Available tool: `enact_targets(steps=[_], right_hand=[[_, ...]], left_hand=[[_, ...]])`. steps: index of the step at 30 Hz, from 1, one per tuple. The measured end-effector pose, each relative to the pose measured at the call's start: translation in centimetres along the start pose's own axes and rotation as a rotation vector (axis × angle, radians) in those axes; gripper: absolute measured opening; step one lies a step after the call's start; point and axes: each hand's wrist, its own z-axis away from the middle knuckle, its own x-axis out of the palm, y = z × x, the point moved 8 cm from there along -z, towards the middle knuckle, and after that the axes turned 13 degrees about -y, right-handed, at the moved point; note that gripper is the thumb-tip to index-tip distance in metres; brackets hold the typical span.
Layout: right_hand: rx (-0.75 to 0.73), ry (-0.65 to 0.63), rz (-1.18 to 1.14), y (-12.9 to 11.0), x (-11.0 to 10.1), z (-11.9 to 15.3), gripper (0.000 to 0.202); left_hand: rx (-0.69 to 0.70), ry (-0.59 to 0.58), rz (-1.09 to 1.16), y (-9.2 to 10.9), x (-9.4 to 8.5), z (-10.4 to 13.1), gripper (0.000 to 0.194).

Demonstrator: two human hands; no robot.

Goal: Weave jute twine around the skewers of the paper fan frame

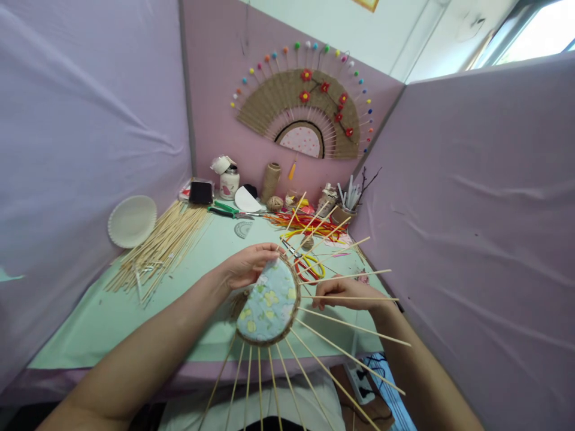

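Note:
My left hand (pixel 251 263) grips the upper end of a half-round fan base (pixel 269 302), covered in pale blue floral cloth and edged with brown twine. Thin wooden sticks (pixel 354 328) spread out from its curved edge, some toward me past the table's front. My right hand (pixel 335 294) is closed among the sticks on the right, its fingertips pinched together; what they hold, if anything, is too small to make out. A bundle of brown twine (pixel 239 303) shows beside the base, under my left wrist. Scissors with red and yellow handles (pixel 309 267) lie just behind the base.
Loose wooden sticks (pixel 162 245) and a white plate (pixel 132 221) are at the left. Green-handled pliers (pixel 227 209), a protractor (pixel 243 229), a twine spool (pixel 271 182), a jar (pixel 229 182) and red-yellow pipe cleaners (pixel 314 226) line the back. A finished fan (pixel 309 108) hangs on the pink wall.

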Motion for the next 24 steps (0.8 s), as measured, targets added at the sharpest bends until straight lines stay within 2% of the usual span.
enact_targets(steps=[3, 8, 11, 13, 17, 21, 24], right_hand=[[0.059, 0.042, -0.050, 1.4, -0.4, -0.1, 0.028], [0.086, -0.004, -0.158, 2.8, -0.2, 0.0, 0.034], [0.073, 0.055, -0.215, 4.1, -1.3, 0.3, 0.037], [0.050, 0.229, -0.207, 5.0, -3.6, 0.5, 0.036], [0.095, 0.755, -0.111, 7.2, -9.8, 0.8, 0.025], [0.185, 0.939, -0.068, 9.1, -13.3, -1.8, 0.019], [0.221, 0.988, -0.064, 9.9, -14.2, -4.0, 0.024]], left_hand=[[-0.020, 0.051, 0.031, -0.4, 0.2, -0.1, 0.025], [0.024, 0.127, 0.047, -0.3, 0.2, 0.0, 0.017], [0.025, 0.152, 0.064, -0.2, -0.2, 0.2, 0.016], [0.019, 0.151, 0.065, -0.3, -0.4, 0.2, 0.015], [0.013, 0.148, 0.062, -0.4, -0.6, 0.0, 0.013], [0.005, 0.172, 0.083, -0.7, -0.9, -0.1, 0.011], [0.007, 0.163, 0.101, -0.9, -1.0, -0.2, 0.010]])
